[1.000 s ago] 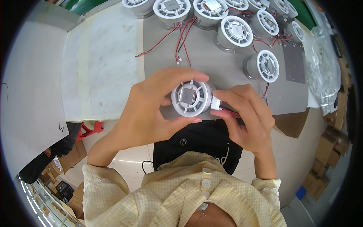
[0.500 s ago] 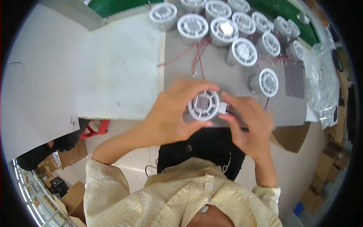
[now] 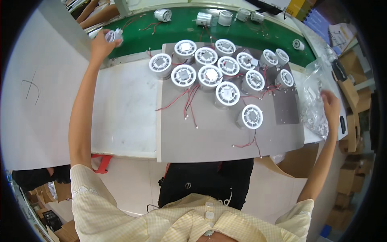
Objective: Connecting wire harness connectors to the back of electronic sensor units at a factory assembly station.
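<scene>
At the far left, my left hand (image 3: 104, 44) is closed around a white round lamp housing (image 3: 111, 36) at the edge of the green belt. My right hand (image 3: 331, 105) is at the far right, by a clear plastic bag (image 3: 313, 97), its fingers curled together; whether anything is in them is hidden. Between my hands, several lamp housings (image 3: 227, 93) with white spoked rims stand on a grey mat, most with a small square plate in the middle. One lamp housing (image 3: 252, 116) stands apart, nearer me. Thin red and black wires (image 3: 191, 105) trail from them.
Behind the grey mat (image 3: 225, 141) runs a green belt (image 3: 181, 32) carrying more lamp housings (image 3: 204, 19). A white partition (image 3: 36, 121) rises at left. Cardboard boxes (image 3: 298, 161) stand at right, below the table. Another person's arm (image 3: 98, 16) shows at top left.
My hands have parted: the left has carried the lamp housing far left to the belt, and the right has let go of it and moved to the plastic bag. The view has shifted.
</scene>
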Motion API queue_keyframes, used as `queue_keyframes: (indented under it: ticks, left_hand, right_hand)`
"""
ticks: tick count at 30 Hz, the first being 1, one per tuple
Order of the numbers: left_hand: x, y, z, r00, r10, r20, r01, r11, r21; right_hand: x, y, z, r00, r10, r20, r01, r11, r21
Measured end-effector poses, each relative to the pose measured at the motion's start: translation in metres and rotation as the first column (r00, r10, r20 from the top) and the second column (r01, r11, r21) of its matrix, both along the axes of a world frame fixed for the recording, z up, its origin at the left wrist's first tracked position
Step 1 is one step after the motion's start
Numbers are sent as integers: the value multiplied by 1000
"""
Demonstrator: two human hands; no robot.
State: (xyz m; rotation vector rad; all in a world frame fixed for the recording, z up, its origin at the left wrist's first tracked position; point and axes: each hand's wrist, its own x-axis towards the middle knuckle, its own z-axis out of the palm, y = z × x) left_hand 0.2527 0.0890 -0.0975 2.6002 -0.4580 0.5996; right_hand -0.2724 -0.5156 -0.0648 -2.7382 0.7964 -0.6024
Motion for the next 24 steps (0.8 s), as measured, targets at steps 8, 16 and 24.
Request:
queue_keyframes:
  ticks: [8,16,24]
  left_hand:
    - [77,-57,-20,950,232,-208,-106,868,485]
    - [85,-204,-38,956,-294,-12,279,891,358]
    - [156,-176,-47,965,-255,58,222,916,335]
  right_hand:
    - [-6,-213,-91,862,-360,-357,200,888,-414]
    - [31,-210,-118,480,-477,-736,-101,803,-587]
    - [14,-181,-142,661,-722,-206,528,642,-556]
